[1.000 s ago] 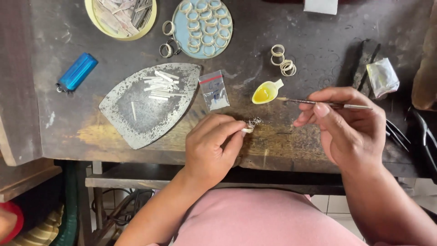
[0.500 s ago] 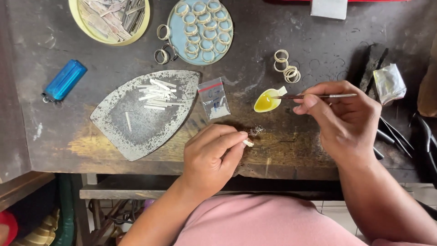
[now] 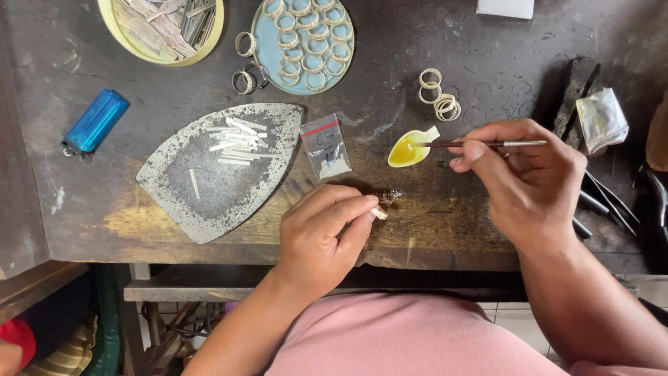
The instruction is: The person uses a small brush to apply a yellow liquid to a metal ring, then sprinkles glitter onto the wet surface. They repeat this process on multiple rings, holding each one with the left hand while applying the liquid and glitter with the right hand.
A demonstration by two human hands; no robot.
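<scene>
We see the left hand [image 3: 327,233] pinching a small pale piece [image 3: 378,213] in a closed grip, low over the dark worktop [image 3: 445,216]. The right hand [image 3: 525,184] grips a thin brush [image 3: 480,144], its tip at a small yellow dish [image 3: 407,150] just beyond.

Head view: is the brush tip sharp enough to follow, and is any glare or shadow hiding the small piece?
Head view: even soft light, no motion blur; the brush reads sharp against the yellow dish; mild sheen on the foil packet; the left hand covers most of the small pale piece; shadow below the bench edge.
</scene>
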